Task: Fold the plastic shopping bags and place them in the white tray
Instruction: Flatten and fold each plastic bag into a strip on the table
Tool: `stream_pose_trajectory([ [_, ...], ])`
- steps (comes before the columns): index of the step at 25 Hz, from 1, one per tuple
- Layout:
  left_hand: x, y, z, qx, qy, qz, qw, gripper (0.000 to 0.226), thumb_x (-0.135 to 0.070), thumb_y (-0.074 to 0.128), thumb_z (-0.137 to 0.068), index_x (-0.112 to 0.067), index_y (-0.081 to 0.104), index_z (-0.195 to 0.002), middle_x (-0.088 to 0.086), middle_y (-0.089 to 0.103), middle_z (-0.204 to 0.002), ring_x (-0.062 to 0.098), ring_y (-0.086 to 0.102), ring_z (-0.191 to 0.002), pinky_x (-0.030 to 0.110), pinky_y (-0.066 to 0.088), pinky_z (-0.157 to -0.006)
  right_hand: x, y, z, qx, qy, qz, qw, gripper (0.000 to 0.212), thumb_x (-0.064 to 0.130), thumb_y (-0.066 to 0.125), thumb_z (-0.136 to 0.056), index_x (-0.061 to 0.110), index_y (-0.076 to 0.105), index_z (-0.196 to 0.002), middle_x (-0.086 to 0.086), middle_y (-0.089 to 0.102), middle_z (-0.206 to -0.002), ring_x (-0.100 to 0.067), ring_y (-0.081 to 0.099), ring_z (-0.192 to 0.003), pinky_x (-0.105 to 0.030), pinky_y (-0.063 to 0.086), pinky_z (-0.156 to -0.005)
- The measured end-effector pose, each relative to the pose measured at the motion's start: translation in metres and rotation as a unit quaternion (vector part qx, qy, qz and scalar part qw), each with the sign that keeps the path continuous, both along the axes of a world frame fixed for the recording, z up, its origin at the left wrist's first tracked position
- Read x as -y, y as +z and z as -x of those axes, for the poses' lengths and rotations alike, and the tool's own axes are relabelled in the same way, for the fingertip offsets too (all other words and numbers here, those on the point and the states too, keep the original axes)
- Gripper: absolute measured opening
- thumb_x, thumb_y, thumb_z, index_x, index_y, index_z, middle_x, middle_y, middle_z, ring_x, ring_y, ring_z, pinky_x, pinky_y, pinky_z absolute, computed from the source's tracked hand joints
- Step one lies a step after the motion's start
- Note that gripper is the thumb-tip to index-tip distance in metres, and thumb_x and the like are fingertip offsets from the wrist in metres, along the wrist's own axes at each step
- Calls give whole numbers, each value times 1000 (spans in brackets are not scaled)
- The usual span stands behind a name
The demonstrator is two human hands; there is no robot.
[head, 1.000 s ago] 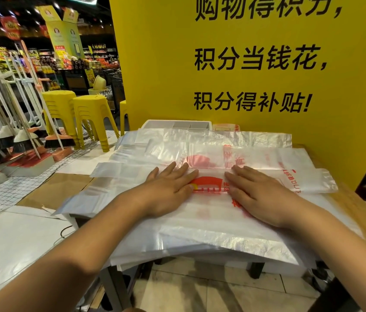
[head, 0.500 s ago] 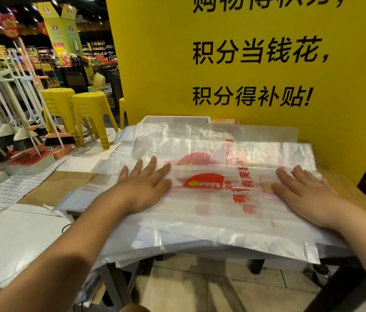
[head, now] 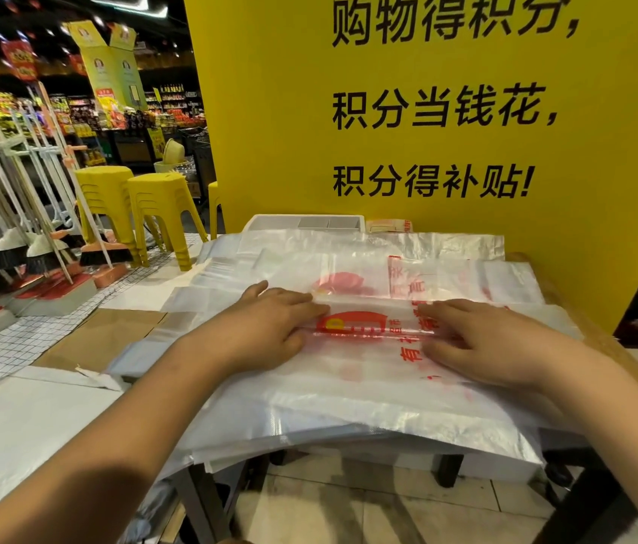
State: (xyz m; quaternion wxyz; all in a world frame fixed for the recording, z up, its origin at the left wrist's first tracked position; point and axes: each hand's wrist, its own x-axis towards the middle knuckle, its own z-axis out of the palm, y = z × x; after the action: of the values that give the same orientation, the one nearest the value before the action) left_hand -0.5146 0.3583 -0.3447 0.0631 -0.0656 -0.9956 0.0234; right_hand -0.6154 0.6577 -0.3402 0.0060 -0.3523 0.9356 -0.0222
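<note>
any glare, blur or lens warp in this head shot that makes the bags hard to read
Head view: strong wide-angle warp, the forearms balloon toward the bottom corners; soft sheen on the stack of clear plastic shopping bags with red print, brightest along its near edge; layers blur together, so the top bag's edges are hard to trace; left hand and right hand reasonably sharp; white plastic tray mostly hidden behind the stack.

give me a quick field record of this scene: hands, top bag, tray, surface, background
left hand: flat, palm down on the top bag
right hand: flat, palm down on the same bag
top bag: translucent with red print, on a stack of plastic bags
white tray: behind the stack, by the yellow board; contents not visible
surface: wooden table, mostly covered
background: yellow stools, brooms
</note>
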Motion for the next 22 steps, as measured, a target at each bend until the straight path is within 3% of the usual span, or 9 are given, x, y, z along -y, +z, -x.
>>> stream_pose_trajectory([
  [2,1,-1,4,-42,-22,10,999,51,-24,49,-99,-39,43,-147,-10,47,-151,17,42,-137,38,26,-112,7,3,-1,-61,-6,-28,998,58,53,36,-97,39,24,-153,7,46,-146,-21,50,-125,-34,41,-98],
  [5,-2,-2,10,-113,-18,22,993,35,-18,58,-95,-29,65,-128,-5,66,-128,25,57,-120,39,38,-98,18,3,-2,-168,-1,-19,986,46,47,33,-96,35,51,-136,5,60,-123,-22,60,-106,-35,46,-88],
  [8,-4,3,-9,-181,-31,30,983,27,-17,63,-92,-24,71,-117,1,66,-130,29,56,-125,44,40,-103,12,6,-18,-182,9,50,982,39,47,35,-95,35,63,-119,11,66,-113,-19,64,-96,-35,49,-82],
  [10,-2,8,-36,-161,-65,25,985,30,-33,49,-96,-31,68,-119,-8,60,-137,21,47,-136,46,29,-113,0,8,-36,-154,36,79,984,36,52,37,-95,38,63,-114,17,65,-112,-15,63,-94,-35,52,-78],
  [13,-1,13,-65,19,-16,41,999,66,-75,11,-89,-50,43,-140,-23,32,-156,6,12,-150,45,-4,-124,-13,2,-55,-97,55,59,992,35,50,36,-92,37,57,-117,21,62,-119,-13,63,-98,-36,54,-77],
  [16,11,17,-69,107,92,22,990,93,-90,-11,-70,-55,21,-150,-14,16,-165,8,-1,-153,48,-15,-121,-15,-2,-62,-56,42,55,996,27,46,41,-95,41,48,-121,22,60,-118,-10,61,-97,-34,51,-79],
  [19,26,24,-68,74,232,-5,970,109,-89,-20,-66,-44,28,-153,3,11,-167,21,-3,-154,52,-16,-120,-15,-5,-67,-56,30,69,996,28,45,40,-97,45,42,-125,23,59,-122,-9,59,-101,-33,51,-82],
  [21,22,22,-70,16,270,21,962,100,-84,-12,-79,-33,29,-154,9,-2,-167,26,-10,-153,53,-13,-121,-15,-8,-68,-60,24,63,996,33,45,37,-97,47,39,-130,22,58,-126,-11,59,-105,-34,51,-85],
  [22,13,20,-70,-17,240,25,970,92,-80,-6,-84,-32,28,-154,7,-9,-167,24,-14,-153,52,-12,-121,-14,-9,-68,-64,21,62,996,35,45,37,-97,46,39,-132,21,57,-128,-12,59,-107,-34,51,-86],
])
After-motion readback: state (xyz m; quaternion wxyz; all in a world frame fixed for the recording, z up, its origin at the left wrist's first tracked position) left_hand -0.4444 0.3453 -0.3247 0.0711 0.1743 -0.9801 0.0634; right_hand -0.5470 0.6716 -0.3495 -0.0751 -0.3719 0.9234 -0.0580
